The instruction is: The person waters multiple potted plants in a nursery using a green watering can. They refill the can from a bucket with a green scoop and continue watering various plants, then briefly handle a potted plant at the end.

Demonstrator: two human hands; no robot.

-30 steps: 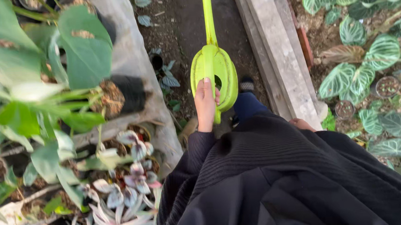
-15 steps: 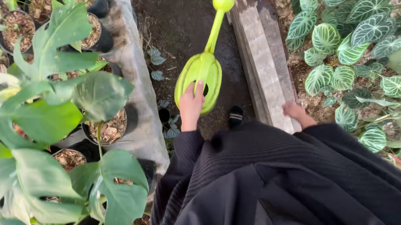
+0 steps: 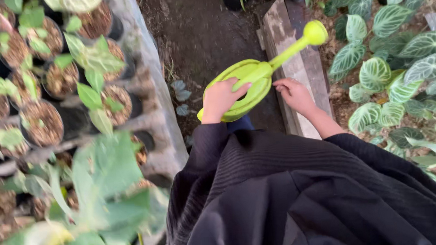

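Lime-green plastic watering can (image 3: 241, 88), now swung to the right and met by both hands over the dirt path (image 3: 197, 33).

Half a second ago its spout pointed almost straight up the path; now the long spout with its round yellow-green tip reaches across the grey concrete kerb (image 3: 286, 42) toward the dark, white-veined leaves (image 3: 376, 72). The left hand (image 3: 219, 98) grips the can's handle, fingers curled tight over the top, while the right hand (image 3: 294, 93) (earlier low at the person's side) has come up just beside the can's body, fingers loosely bent, fingertips at or near the base of the spout; contact I cannot tell. Potted seedlings in black round pots (image 3: 41, 118) line the left. No labels or signs show.
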